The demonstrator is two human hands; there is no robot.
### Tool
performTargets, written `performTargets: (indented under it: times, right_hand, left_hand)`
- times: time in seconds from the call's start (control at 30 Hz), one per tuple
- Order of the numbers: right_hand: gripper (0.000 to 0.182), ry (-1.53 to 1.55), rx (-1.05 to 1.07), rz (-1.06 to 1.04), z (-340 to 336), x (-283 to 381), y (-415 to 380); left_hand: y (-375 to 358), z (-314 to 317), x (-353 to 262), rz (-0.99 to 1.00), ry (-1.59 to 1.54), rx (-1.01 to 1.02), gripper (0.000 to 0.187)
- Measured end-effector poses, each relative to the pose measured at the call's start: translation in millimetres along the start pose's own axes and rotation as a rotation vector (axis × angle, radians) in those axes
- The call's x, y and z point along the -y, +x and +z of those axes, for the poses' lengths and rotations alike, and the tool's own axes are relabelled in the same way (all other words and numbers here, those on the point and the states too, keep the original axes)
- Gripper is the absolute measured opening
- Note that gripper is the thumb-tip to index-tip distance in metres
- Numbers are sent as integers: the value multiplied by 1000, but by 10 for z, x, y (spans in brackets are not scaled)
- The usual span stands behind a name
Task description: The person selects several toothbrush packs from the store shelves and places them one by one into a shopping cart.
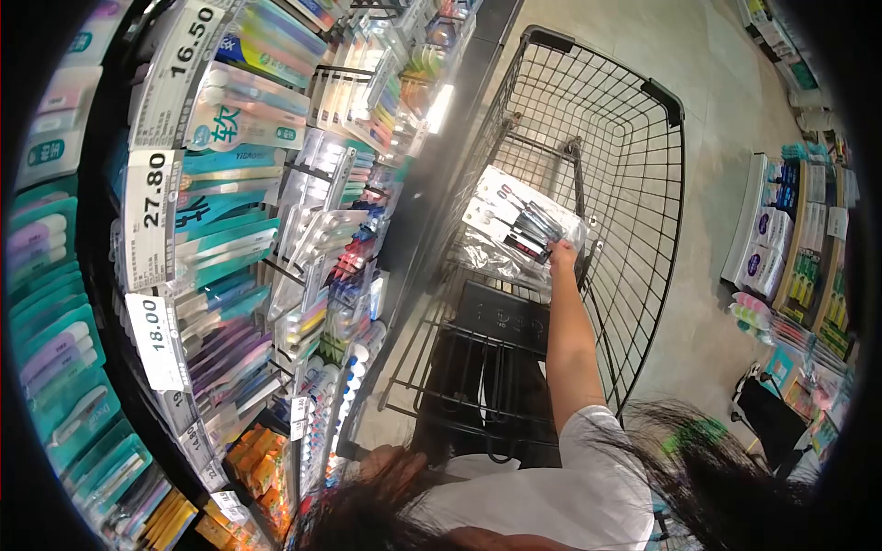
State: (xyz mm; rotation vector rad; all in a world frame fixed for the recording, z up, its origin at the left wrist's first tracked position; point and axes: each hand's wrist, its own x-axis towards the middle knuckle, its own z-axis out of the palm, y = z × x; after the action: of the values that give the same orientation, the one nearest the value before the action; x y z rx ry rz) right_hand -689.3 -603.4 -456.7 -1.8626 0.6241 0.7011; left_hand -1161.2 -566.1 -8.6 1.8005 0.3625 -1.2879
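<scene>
My right hand (562, 255) reaches into the black wire shopping cart (682, 184), its fingers closed on the near right edge of a flat pack (519, 219). The pack has a white card with small pictures of tools on it, dark items with thin metal ends and a clear plastic wrapper. It overlaps the cart's wire floor in this view. My left hand (393, 464) is low at the left, close to the cart's near end and the shelf. Dark hair hides part of it, and its fingers do not show clearly.
Shelves at the left carry hanging toothbrush packs (248, 101) behind price tags (152, 220). Orange packs (257, 473) sit lower down. A black panel (501, 317) is fixed at the cart's near end. On the right, past the tiled floor (712, 239), stands another stocked shelf (795, 239).
</scene>
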Motion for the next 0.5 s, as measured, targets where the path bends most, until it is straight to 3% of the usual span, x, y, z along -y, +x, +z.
performTargets:
  times: [0.07, 0.17, 0.2, 0.23, 0.27, 0.3, 0.33, 0.37, 0.4, 0.5]
  right_hand:
    - [40, 73, 28, -60, -18, 222, -104]
    - [45, -59, 68, -305, -132, 137, -66]
    - [52, -389, 20, -297, -226, 299, -274]
    - [55, -684, -8, -422, -329, 253, -360]
    - [55, -797, 43, -611, -446, 19, -337]
    - [50, -948, 161, -538, -545, 124, -589]
    - [42, -875, 251, -637, -659, -42, -657]
    - [36, -950, 367, -602, -726, 38, -835]
    - [33, -1079, 455, -782, -811, 179, -1130]
    - [22, -933, 685, -548, -948, 685, -1934]
  left_hand:
    - [-75, -337, -348, -85, 3, -89, 27]
    - [-94, -634, -537, -133, -2, -88, 27]
    - [-109, -752, -588, -135, 6, -76, 26]
    - [-166, -849, -647, -75, 46, -155, 25]
    - [-228, -895, -696, -21, 88, -239, 24]
    - [-241, -917, -722, 5, 137, -248, 24]
    - [-226, -931, -728, 22, 188, -267, 24]
    - [-225, -926, -739, 35, 237, -290, 25]
    - [-234, -888, -768, 0, 236, -379, 28]
    - [-465, -1037, -900, 42, 267, -435, 24]
